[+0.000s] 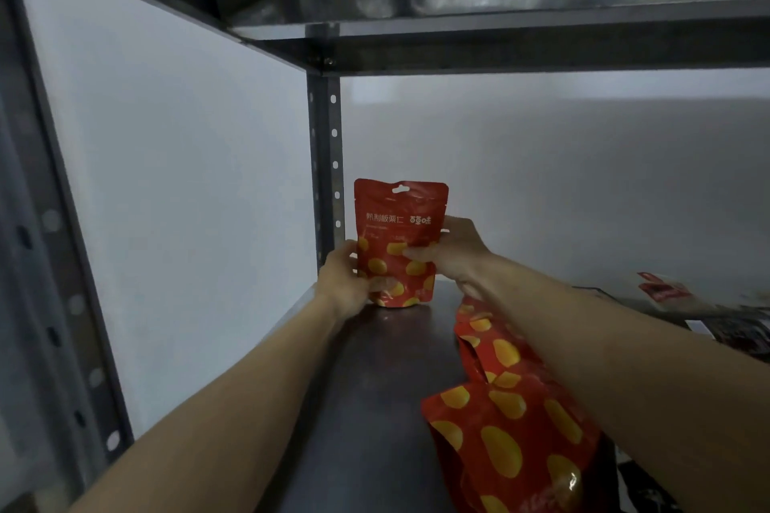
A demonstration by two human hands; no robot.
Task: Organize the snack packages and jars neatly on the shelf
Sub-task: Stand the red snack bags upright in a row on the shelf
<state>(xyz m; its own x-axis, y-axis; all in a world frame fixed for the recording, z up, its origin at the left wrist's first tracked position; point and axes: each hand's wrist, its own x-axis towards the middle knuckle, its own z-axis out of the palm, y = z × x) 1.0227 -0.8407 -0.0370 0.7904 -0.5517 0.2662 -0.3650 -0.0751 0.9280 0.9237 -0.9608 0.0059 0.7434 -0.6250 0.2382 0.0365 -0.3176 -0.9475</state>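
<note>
The upright red pouch (400, 242) is smooth plastic film with a soft sheen; the lying pouches (508, 429) show glossy highlights. The shelf board (375, 387) is dark, smooth and faintly reflective, the perforated post (327, 146) matt grey metal, the side panel (166, 179) matt white.

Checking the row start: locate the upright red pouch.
Head view: upright red pouch stands back left on the shelf, beside the perforated post, gripped by left hand and right hand.
</note>
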